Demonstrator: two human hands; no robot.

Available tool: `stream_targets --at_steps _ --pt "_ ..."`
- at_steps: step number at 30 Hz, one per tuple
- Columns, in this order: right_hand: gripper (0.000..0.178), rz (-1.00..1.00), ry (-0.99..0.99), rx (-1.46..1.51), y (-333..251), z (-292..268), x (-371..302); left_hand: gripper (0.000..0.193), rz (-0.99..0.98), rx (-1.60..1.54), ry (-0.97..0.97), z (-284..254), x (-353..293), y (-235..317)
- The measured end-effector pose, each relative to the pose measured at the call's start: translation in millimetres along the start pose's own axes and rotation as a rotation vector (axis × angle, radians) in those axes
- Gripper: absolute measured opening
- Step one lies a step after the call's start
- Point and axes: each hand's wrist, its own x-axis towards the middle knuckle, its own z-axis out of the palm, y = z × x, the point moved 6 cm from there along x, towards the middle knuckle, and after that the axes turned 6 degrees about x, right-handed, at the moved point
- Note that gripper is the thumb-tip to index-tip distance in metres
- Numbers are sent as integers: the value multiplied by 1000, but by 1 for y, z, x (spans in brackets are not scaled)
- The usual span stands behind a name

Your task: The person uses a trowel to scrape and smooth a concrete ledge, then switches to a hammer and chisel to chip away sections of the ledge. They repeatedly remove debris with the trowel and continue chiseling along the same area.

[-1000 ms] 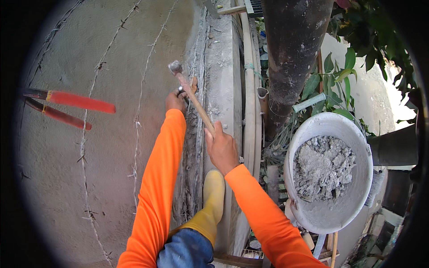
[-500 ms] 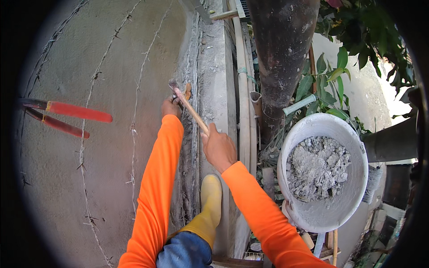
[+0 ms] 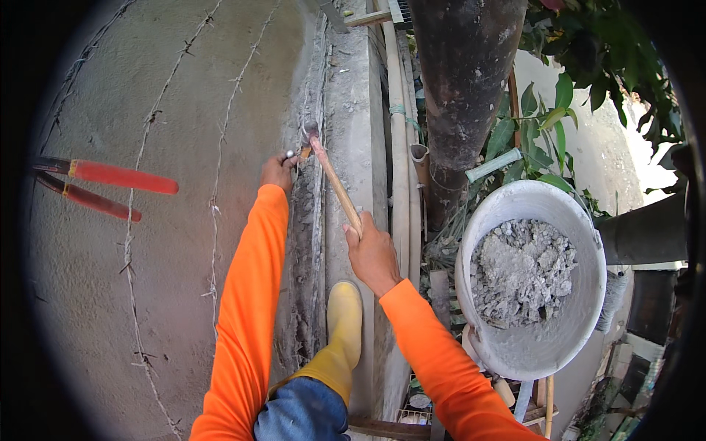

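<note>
My right hand (image 3: 372, 251) is closed round the wooden handle of a hammer (image 3: 337, 187). The hammer's head is just to the right of and beyond my left hand, over the rough groove (image 3: 300, 294) between the wall and the concrete ledge. My left hand (image 3: 276, 173) grips a chisel (image 3: 290, 153), whose round, shiny metal end shows at the fingertips. Most of the chisel is hidden by the hand. A small orange-brown piece (image 3: 305, 152) sits beside the fingers, its kind unclear.
Barbed wire strands (image 3: 151, 117) run along the grey wall at left, with red-handled cutters (image 3: 125, 176) near them. A white bucket (image 3: 585, 323) of rubble stands right. Pipes (image 3: 399, 147), a dark post (image 3: 471, 88) and leaves flank the ledge (image 3: 349, 125). My yellow boot (image 3: 344, 316) is on the ledge.
The hammer head has swung right, off from above my left hand, uncovering the chisel's round end. My right hand has shifted slightly right and toward me.
</note>
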Motion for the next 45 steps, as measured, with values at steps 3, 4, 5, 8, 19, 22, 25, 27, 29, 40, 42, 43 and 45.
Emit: stream_targets --at_steps 3,4,5,8,19,22,25,27,29,40,42,43,45 --pt "35 18 51 24 -1 -11 -4 21 -45 -149 159 -17 -5 1" --pt "35 -9 40 34 -4 -15 -5 20 -51 -175 199 -22 -9 2" --pt "35 -20 27 40 -8 -18 -6 19 -83 -111 190 -24 -12 2" --pt "34 -85 1 95 -18 -25 -11 19 -59 39 128 -25 -22 5" --pt "30 -201 -29 -84 -31 1 -7 23 -37 137 7 -11 -33 -7" --pt "29 -277 -9 38 -40 -7 -20 25 -19 9 76 -15 -35 -3" --pt "27 -374 57 188 -45 -11 -34 26 20 -42 101 -27 -31 1" --pt "26 -432 100 267 -43 -10 -39 24 69 10 56 -29 -31 6" --pt "25 -356 86 220 -33 -3 -34 22 90 176 -7 -24 -36 9" --pt "27 -231 26 151 -11 2 -36 20 56 -58 11 -9 -35 -11" --pt "28 -267 78 238 -12 1 -40 20 99 -78 28 -18 -43 -5" --pt "28 -266 80 236 -12 2 -40 20 98 -83 33 -24 -49 -1" --pt "28 -226 49 232 -9 4 -35 21 76 110 -20 -27 -62 7"
